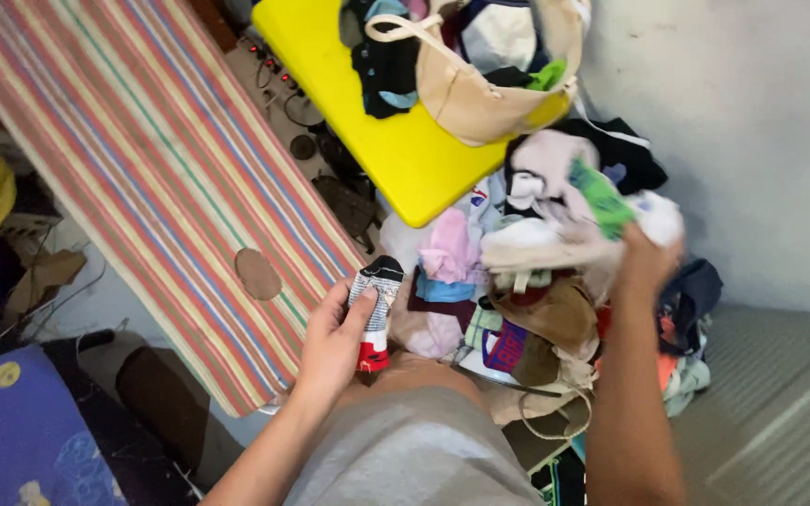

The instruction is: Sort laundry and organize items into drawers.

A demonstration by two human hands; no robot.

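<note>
Head view: left hand [330,342] clenched around a folded grey, black and red sock [375,314], just off the striped ironing board's [142,178] near edge. Right hand [644,262], blurred, grasps a green and white cloth [611,206] above the heap of mixed clothes [508,309] below the yellow bench [396,141].

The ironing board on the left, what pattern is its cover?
The ironing board cover has lengthwise stripes in red, cream, blue and green, with one brown patch. The head view shows it.
</note>
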